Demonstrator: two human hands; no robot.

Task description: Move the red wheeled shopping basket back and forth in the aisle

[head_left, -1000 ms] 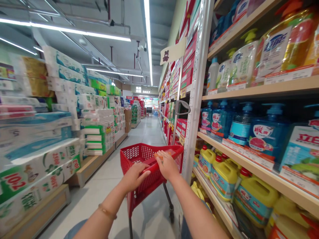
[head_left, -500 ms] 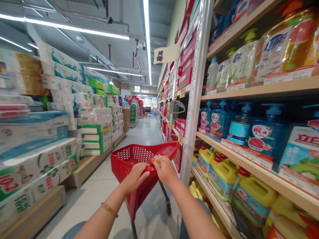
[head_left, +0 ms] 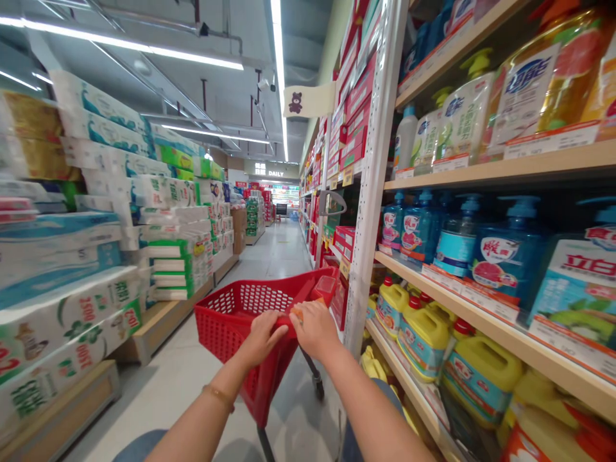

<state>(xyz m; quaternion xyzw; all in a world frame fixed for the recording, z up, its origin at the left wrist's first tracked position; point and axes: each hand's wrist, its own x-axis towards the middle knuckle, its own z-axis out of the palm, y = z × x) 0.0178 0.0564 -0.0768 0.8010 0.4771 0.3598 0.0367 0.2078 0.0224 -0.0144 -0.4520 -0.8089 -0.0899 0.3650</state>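
A red plastic shopping cart [head_left: 231, 333] stands in front of me, its basket pointing ahead and to the left. My left hand [head_left: 262, 337] is closed over the cart's handle, fingers bent over the top. Close beside it, my right hand [head_left: 315, 328] grips the same handle on its right part, where a bit of orange shows under the fingers. A thin bracelet [head_left: 219, 394] circles my left wrist. The hands cover most of the handle, and the part of the basket behind them is hidden.
Shelves of pump bottles [head_left: 505, 250] and yellow jugs [head_left: 423, 337] line my right, ending at a white perforated post [head_left: 368, 173]. Stacked tissue packs [head_left: 72, 314] on low wooden platforms [head_left: 158, 324] line the left. A tiled aisle floor [head_left: 274, 250] runs ahead.
The cart's basket has swung a little to the left, and both hands have moved slightly left with the handle. The grip looks the same.
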